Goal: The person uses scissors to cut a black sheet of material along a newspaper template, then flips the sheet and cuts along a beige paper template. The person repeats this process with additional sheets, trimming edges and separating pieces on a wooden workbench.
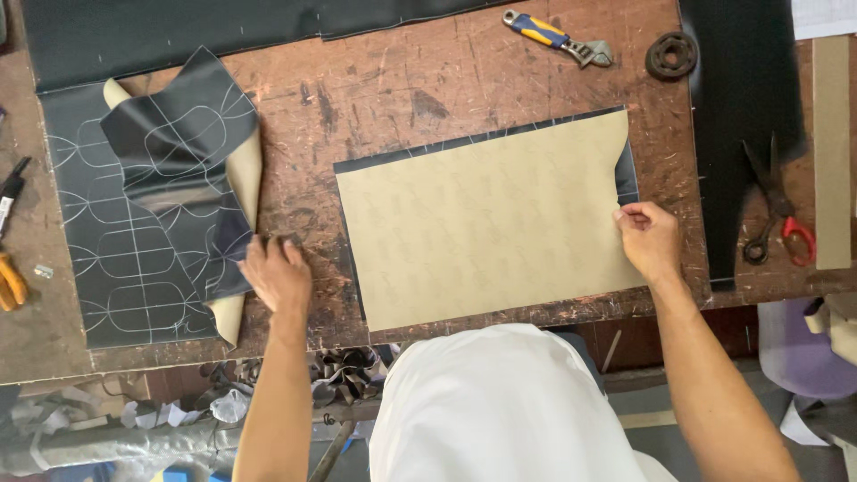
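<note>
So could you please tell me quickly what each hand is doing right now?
Left hand: fingers curled, resting on the edge of the black marked sheet.
Right hand: pinching the right edge of the tan sheet.

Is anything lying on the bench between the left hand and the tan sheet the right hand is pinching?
Nothing visible does. The left hand rests at the edge of the marked black sheets, and only bare, scratched bench lies between it and the tan sheet. The right hand pinches that sheet's right edge.
</note>
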The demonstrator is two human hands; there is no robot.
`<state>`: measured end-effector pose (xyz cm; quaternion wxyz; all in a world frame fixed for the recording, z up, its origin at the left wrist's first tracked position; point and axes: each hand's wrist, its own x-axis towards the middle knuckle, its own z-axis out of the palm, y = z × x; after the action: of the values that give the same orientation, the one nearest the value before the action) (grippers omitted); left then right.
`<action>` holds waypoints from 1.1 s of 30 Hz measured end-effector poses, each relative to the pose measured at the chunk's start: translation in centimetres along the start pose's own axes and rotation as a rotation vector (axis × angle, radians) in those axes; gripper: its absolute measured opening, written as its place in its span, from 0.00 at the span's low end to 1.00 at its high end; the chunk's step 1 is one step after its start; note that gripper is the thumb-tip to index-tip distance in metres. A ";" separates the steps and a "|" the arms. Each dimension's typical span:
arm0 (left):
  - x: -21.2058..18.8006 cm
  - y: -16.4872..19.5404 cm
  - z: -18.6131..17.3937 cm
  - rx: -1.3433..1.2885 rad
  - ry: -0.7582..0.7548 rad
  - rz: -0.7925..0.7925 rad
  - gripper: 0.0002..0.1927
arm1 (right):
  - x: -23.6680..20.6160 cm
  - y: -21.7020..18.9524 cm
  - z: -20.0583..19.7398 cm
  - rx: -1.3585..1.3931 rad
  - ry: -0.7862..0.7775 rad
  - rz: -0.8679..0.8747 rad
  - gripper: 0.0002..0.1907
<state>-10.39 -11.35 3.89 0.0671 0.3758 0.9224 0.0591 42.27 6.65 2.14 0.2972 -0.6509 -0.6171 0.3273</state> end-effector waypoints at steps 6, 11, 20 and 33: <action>-4.2 5.6 2.9 -0.273 0.089 0.256 0.20 | 0.1 0.1 0.1 0.003 -0.001 0.063 0.07; -5.4 7.1 3.9 -0.399 0.171 0.205 0.20 | 0.0 -0.2 0.0 -0.055 0.007 0.079 0.06; -4.4 6.7 4.2 -0.666 -0.019 -0.140 0.26 | 0.1 0.0 -0.1 -0.041 0.005 0.078 0.07; -3.5 7.5 4.1 -0.721 0.179 -0.095 0.11 | 0.5 -0.7 0.1 -0.056 0.025 0.146 0.07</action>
<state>-2.13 -8.25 1.28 0.1168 0.2784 0.8609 0.4094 41.80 7.23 2.60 0.2622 -0.7063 -0.5731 0.3226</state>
